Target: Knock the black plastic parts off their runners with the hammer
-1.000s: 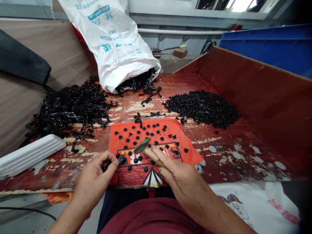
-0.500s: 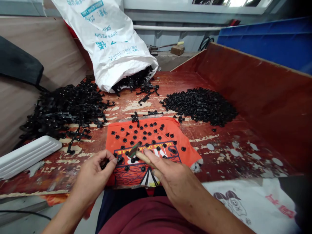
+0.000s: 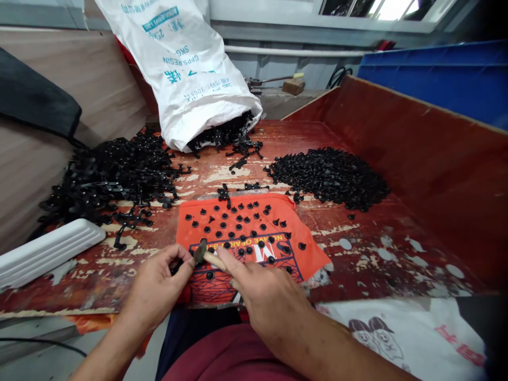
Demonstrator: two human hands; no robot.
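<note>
Two hands at table [image 3: 357, 254] edge: my left hand [image 3: 159, 288] pinches black sprue piece [image 3: 177, 265] steady on orange cloth [image 3: 254, 243]; my right hand [image 3: 265, 296] grips small hammer [image 3: 204, 254], head just beside it. Cloth catches loose caps [image 3: 234, 222].

Orange cloth [image 3: 278, 248] at 6 o'clock — black line print, dotted with black studs [image 3: 238, 219]. White sack [image 3: 186, 63] at 12 — teal lettering. Red tabletop [image 3: 377, 254], paint flaked pale.

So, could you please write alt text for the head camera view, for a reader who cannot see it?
Two bare hands work over an orange cloth dotted with small black caps: the right hand holds a small hammer beside the left hand, which pinches a black part. Behind lie black piles and a white sack on a worn red table.
</note>
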